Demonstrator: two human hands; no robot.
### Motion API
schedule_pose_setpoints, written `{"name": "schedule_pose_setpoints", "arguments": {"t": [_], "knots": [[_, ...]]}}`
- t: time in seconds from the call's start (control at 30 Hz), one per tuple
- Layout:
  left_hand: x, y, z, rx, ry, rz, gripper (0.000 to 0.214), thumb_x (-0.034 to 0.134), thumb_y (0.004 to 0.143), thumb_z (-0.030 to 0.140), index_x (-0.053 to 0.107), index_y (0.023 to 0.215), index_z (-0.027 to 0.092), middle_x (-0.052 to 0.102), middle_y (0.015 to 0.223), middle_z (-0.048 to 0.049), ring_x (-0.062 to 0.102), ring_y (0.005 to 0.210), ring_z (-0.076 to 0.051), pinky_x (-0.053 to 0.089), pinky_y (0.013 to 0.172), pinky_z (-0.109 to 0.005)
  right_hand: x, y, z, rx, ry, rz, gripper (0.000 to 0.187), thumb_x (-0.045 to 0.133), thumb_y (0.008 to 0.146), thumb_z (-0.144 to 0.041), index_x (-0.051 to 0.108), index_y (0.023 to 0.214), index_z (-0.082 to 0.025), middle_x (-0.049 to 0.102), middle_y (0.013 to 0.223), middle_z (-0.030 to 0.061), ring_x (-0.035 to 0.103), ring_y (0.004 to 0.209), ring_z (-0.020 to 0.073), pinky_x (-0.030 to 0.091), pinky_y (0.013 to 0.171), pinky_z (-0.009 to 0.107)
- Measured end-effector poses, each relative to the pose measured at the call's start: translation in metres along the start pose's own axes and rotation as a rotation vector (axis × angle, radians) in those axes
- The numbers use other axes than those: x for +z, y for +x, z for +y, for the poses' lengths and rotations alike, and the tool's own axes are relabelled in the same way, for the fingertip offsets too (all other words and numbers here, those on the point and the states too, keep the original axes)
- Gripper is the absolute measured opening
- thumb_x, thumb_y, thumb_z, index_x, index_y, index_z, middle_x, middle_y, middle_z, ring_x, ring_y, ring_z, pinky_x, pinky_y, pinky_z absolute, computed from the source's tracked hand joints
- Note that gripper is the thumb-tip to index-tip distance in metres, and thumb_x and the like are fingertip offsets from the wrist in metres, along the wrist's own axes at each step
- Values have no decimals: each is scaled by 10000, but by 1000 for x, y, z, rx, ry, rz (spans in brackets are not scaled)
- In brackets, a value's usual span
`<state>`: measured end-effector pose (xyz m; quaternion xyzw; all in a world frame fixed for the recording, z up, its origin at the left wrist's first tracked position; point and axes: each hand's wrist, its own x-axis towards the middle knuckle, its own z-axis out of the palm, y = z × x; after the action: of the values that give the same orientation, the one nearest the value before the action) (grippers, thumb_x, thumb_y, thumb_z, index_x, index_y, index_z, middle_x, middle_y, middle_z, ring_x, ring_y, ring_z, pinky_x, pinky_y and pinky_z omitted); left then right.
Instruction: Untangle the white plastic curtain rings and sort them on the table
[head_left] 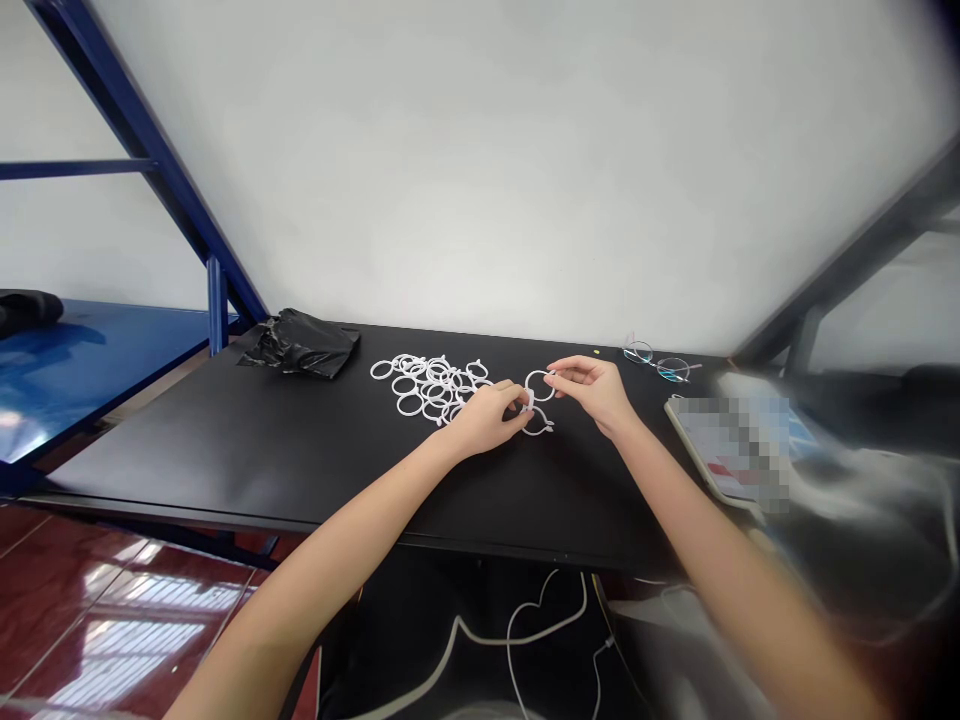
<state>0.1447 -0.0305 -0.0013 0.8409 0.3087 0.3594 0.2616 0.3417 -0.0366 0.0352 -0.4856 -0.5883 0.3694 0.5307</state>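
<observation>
My left hand is closed in a pinch on the near left side of a white plastic ring, just above the black table. My right hand grips the same ring at its right edge between thumb and fingertips. A second white ring with a small clip-like tab shows just below it, against my left fingertips; whether the two are joined I cannot tell. To the left of my left hand lies a loose pile of several similar white rings, partly hidden by that hand.
On the black table, a crumpled black plastic bag lies at the back left. Eyeglasses rest at the back right, with a phone in front of them. A pale wall rises behind. White cables hang below the front edge.
</observation>
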Motion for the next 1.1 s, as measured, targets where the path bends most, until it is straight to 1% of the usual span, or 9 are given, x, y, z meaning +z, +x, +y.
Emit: {"name": "schedule_pose_setpoints", "arguments": {"t": [0.1,0.2,0.37,0.43,0.5,0.63,0.8,0.97,1.1], "knots": [[1,-1,1,-2,-13,-28,53,605,844,235,586,813,198,614,819,-31,591,758,-180,439,730,-299,-1,1,0,15,16,-5,381,882,547,-437,731,771,-167,663,710,42,618,674,176,543,550,312],[0,-1,3,-14,-57,-42,93,576,868,225,567,782,194,629,806,-29,602,757,-172,445,729,-289,-4,2,1,30,22,-1,377,885,545,-426,733,777,-171,665,712,37,620,676,170,551,586,316],[-1,1,4,-65,-174,-37,102,516,920,251,536,842,189,650,783,-18,638,720,-148,474,689,-263,-9,4,4,91,1,-33,402,906,491,-407,739,761,-161,690,709,44,658,684,186,578,681,356],[-1,2,3,-88,-222,-36,73,535,911,245,537,872,183,655,777,-13,645,691,-137,491,667,-254,-12,5,6,123,-12,-56,405,907,478,-401,736,748,-152,685,681,40,664,660,186,583,671,357],[0,3,2,-110,-264,-26,50,591,871,211,556,876,175,670,810,-19,663,716,-137,513,676,-249,-14,6,7,151,-27,-70,387,902,484,-380,733,741,-145,681,663,36,662,636,178,583,650,342],[-1,4,1,-147,-334,18,53,628,823,145,598,864,160,706,875,-43,700,820,-159,546,712,-249,-18,7,8,193,-65,-80,304,885,508,-290,725,720,-142,677,647,29,651,612,154,571,623,298],[-4,6,1,-186,-412,115,56,662,796,155,617,828,147,721,880,-69,707,800,-173,542,629,-232,-19,7,5,241,-111,-130,227,858,531,-229,725,697,-148,672,627,25,641,585,149,559,585,282],[-4,9,1,-230,-530,177,35,614,813,138,587,791,129,712,954,-107,714,855,-182,583,682,-266,-18,5,3,271,-151,-184,182,827,531,-180,727,680,-147,666,609,18,610,548,127,531,551,259],[-4,11,1,-253,-592,200,99,646,806,182,567,781,128,708,938,-110,711,838,-177,583,623,-241,-19,6,3,273,-174,-190,134,771,549,-140,721,673,-144,653,590,10,575,508,107,487,506,235]]}}
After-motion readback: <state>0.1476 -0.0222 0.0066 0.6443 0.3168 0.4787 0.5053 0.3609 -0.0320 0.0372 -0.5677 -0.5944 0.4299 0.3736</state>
